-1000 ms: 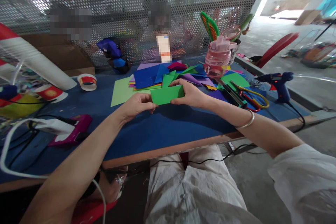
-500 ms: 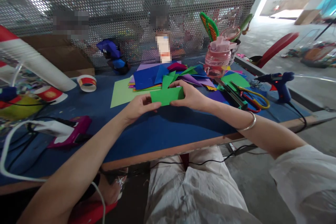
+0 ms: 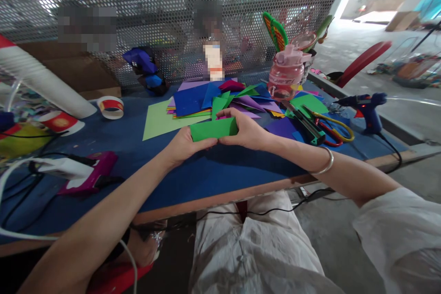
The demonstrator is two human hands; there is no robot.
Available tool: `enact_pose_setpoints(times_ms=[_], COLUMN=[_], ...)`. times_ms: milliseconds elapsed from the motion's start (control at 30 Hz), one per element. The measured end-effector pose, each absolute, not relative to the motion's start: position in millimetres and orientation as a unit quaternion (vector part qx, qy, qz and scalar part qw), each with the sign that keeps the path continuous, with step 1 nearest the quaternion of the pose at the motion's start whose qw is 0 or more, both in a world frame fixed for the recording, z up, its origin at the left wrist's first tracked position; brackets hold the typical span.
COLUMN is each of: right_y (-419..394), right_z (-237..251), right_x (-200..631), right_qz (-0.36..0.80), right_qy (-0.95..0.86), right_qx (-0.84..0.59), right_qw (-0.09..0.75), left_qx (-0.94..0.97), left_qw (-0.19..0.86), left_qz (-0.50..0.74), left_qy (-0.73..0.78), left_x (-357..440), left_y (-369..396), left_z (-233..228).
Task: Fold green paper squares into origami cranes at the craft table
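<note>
A green piece of paper (image 3: 212, 129), rectangular in outline, is held just above the blue tabletop between both hands. My left hand (image 3: 186, 144) grips its left end, with the thumb along the lower edge. My right hand (image 3: 246, 129) pinches the right end between thumb and fingers. Behind the hands lies a pile of coloured paper (image 3: 193, 100), mostly blue, green and purple. A pale green sheet (image 3: 155, 119) sticks out from under it on the left.
To the right are a utility knife (image 3: 306, 124), scissors (image 3: 336, 131) and a glue gun (image 3: 368, 110) with a cord. A pink bottle (image 3: 285, 76) stands behind them. A power strip (image 3: 89, 174), paper cups (image 3: 110, 108) and cables occupy the left. A perforated metal screen (image 3: 155, 14) rises behind the table.
Both hands and the green paper have shifted slightly left. My left thumb now reaches further along the paper's lower edge, and the hands are closer together.
</note>
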State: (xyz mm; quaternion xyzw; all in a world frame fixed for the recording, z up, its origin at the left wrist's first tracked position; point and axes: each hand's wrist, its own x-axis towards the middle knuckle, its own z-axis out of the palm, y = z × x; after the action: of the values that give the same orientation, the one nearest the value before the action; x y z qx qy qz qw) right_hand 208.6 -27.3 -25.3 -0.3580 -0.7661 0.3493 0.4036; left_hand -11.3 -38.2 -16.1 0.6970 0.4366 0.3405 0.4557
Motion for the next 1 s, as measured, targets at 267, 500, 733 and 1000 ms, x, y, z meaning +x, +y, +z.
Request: enact_pose_setpoints(times_ms=[267, 500, 733, 1000], right_y=[-25, -15, -15, -13], right_z=[-18, -19, -14, -12], right_x=[211, 219, 222, 225], right_qz=[0.472, 0.498, 0.508, 0.51], right_qy=[-0.723, -0.71, -0.702, -0.693], right_qx=[-0.323, -0.297, -0.29, -0.302], right_qw=[0.387, 0.398, 0.407, 0.411], left_qx=[0.676, 0.681, 0.688, 0.684], left_qw=[0.47, 0.456, 0.453, 0.452], left_qz=[0.385, 0.41, 0.412, 0.411], left_qy=[0.416, 0.401, 0.39, 0.398], left_x=[-12, -20, -23, -25], left_y=[-33, -26, -24, -24], left_z=[-15, -15, -12, -9])
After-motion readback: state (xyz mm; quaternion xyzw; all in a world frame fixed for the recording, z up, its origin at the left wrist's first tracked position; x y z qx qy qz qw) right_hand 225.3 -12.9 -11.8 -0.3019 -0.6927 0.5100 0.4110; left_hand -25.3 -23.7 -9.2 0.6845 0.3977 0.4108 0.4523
